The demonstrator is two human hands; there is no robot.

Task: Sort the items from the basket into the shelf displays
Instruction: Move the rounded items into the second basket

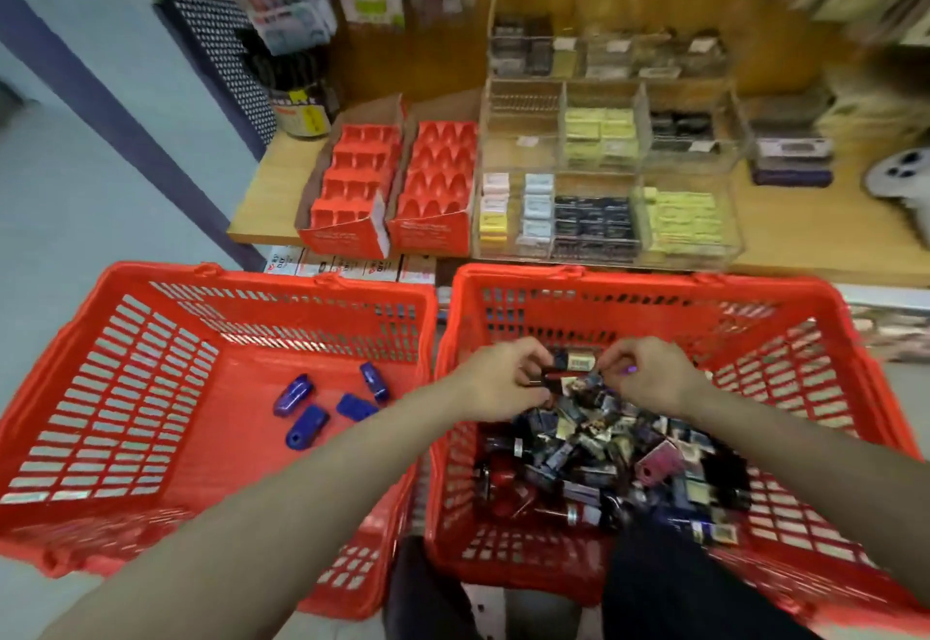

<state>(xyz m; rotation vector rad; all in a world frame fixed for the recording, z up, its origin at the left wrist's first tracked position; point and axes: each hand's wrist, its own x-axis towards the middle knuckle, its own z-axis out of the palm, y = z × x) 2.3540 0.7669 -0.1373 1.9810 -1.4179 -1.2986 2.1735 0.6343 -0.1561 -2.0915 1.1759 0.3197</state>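
Both my hands reach into the right red basket (815, 337), which holds a heap of several small dark, red and pink packaged items (604, 458). My left hand (503, 380) has its fingers curled round a small black and red item (546, 380) at the top of the heap. My right hand (649, 378) pinches a small purple item (629, 371). The left red basket (126, 388) holds several blue sharpener-like pieces (307, 425). On the wooden shelf (805, 247) stand two red display trays (438, 181) with bare slots and a clear acrylic organiser (604, 176).
The organiser's compartments hold yellow, white, pale blue and black erasers. Pen packs hang above the shelf at the back left. Purple boxes and a white tape dispenser (901, 176) sit at the shelf's right. Boxes lie under the shelf behind the baskets.
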